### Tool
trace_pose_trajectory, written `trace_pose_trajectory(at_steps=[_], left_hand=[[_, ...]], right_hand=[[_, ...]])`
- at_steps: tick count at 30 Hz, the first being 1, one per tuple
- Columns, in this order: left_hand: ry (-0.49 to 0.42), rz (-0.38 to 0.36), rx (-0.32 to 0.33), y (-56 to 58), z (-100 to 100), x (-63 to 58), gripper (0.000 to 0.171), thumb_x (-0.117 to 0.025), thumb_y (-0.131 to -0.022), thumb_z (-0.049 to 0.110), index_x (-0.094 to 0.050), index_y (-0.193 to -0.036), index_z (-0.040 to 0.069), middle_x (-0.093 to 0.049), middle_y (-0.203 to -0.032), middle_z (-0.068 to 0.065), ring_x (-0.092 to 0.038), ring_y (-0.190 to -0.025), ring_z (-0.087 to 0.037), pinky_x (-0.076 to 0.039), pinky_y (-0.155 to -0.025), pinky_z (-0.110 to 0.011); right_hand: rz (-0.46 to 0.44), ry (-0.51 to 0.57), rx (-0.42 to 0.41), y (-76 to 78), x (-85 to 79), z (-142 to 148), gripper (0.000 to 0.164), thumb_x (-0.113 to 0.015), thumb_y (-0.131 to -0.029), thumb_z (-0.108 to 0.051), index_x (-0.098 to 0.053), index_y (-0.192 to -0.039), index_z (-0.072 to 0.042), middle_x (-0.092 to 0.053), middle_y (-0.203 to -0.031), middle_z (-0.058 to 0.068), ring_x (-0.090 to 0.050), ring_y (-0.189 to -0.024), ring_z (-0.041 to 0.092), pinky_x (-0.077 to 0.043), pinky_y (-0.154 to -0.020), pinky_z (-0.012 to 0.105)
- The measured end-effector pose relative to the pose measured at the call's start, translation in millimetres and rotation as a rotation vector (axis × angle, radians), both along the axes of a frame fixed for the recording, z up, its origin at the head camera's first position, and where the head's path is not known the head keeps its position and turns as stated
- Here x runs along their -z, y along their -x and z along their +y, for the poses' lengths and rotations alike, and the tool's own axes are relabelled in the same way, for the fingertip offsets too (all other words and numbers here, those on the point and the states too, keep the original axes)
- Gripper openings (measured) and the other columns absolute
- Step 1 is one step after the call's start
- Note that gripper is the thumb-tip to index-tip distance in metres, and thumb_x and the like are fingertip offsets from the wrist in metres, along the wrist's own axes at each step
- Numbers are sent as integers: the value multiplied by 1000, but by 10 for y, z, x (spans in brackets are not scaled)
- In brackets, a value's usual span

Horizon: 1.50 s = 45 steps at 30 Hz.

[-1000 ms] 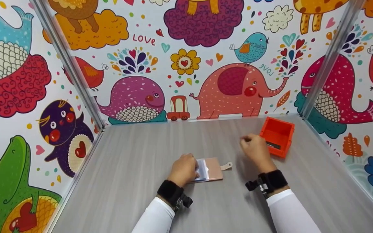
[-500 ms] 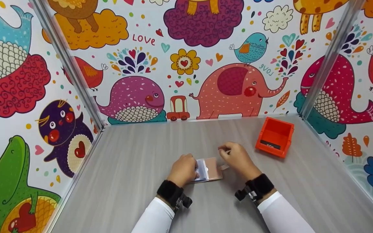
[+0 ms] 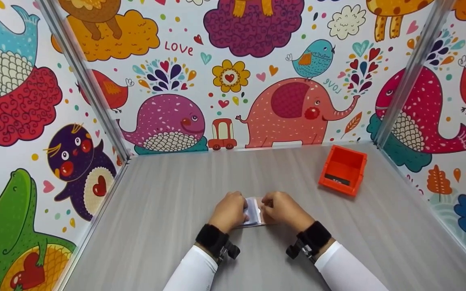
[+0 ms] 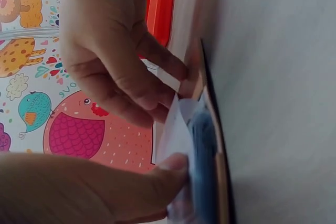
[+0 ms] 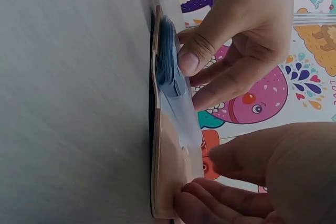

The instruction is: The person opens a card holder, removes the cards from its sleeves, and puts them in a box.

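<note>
A pinkish-tan card holder [image 3: 262,220] lies opened out on the table, with a stack of clear plastic sleeves [image 5: 167,59] inside it. My left hand [image 3: 229,210] holds the sleeves at the left, its thumb [image 4: 176,162] pressed on them and its fingers curled behind. Over the right part of the cover is my right hand [image 3: 283,208]. Its lower fingers [image 5: 197,203] touch the cover, and its thumb is near the free edge of a raised sleeve [image 5: 184,121]. No object shows between its thumb and fingers. The snap strap is hidden in the head view.
An orange bin [image 3: 344,169] stands at the back right of the grey table [image 3: 168,194], with a flat black piece [image 3: 337,179] in it. Walls with cartoon animal prints enclose the back and both sides.
My right hand has come from beside the orange bin, leftward and nearer, onto the right part of the card holder. My left hand has stayed in place on the sleeves.
</note>
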<state>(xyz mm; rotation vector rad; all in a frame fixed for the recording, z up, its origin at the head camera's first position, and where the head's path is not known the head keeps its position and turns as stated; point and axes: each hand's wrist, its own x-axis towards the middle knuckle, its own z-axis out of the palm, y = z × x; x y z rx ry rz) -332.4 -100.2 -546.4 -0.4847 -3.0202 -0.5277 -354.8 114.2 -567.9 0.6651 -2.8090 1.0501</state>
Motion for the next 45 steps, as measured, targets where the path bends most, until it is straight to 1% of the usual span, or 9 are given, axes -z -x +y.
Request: trace_pose_trajectory(at_steps=[11, 14, 15, 20, 22, 26, 27, 34, 45], left_hand=[[-41, 11, 41, -4, -46, 11, 22, -97, -84, 11, -84, -98, 1, -71, -98, -5, -67, -92, -23, -61, -89, -43], [-52, 38, 65, 88, -71, 144, 17, -94, -87, 12, -84, -98, 3, -72, -99, -6, -69, -92, -24, -61, -86, -47], [-45, 53, 71, 191, -93, 296, 13, -92, -89, 13, -85, -99, 7, -73, -101, -5, -69, -92, -24, -61, -86, -46], [-51, 51, 70, 210, -104, 325, 12, -79, -98, 5, -87, -107, 6, -80, -111, -8, -76, -103, -27, -64, -93, -43], [-61, 37, 69, 105, -87, 163, 14, -77, -98, 2, -86, -108, 3, -81, -112, -11, -77, -105, -29, -64, -95, -44], [-33, 49, 72, 121, -88, 179, 14, -75, -97, 0, -85, -106, 4, -80, -109, -10, -76, -105, -30, -63, -96, -45], [-24, 23, 60, 51, -51, 38, 14, -75, -95, -4, -84, -105, 2, -80, -107, -12, -75, -104, -31, -63, -96, -47], [-27, 3, 24, 78, -28, 32, 20, -78, -92, -5, -84, -109, 4, -82, -103, -10, -74, -94, -25, -63, -90, -45], [-35, 64, 20, 70, -20, 58, 14, -91, -81, -1, -86, -91, 8, -80, -91, -6, -72, -83, -21, -63, -81, -41]], right_hand=[[83, -71, 21, -22, 30, 41, 8, -82, -86, 7, -82, -91, 1, -80, -83, 11, -71, -77, 22, -62, -73, 40], [86, -80, 33, -15, 38, 54, 8, -82, -85, 7, -81, -89, 1, -79, -83, 9, -69, -77, 21, -61, -74, 40], [84, -81, 37, -12, 39, 57, 7, -82, -85, 7, -81, -89, 1, -79, -84, 10, -69, -78, 22, -61, -75, 42], [87, -74, 49, -9, 44, 58, 9, -80, -85, 8, -82, -91, 1, -82, -89, 12, -75, -84, 28, -65, -82, 49], [92, -66, 52, -10, 44, 55, 9, -79, -85, 9, -82, -91, 2, -82, -89, 13, -76, -85, 29, -65, -83, 50], [104, -57, 56, -4, 43, 45, 9, -78, -86, 9, -81, -90, 2, -81, -89, 13, -76, -86, 31, -64, -83, 50], [109, -55, 57, -2, 43, 41, 9, -78, -86, 9, -81, -90, 2, -81, -88, 13, -76, -85, 31, -65, -83, 49], [107, -37, 57, 8, 56, 36, 12, -74, -88, 12, -82, -91, 3, -82, -90, 14, -78, -88, 34, -65, -85, 53], [79, -36, 42, 36, 62, 70, 12, -72, -91, 11, -82, -92, 3, -82, -91, 14, -76, -86, 29, -65, -84, 50]])
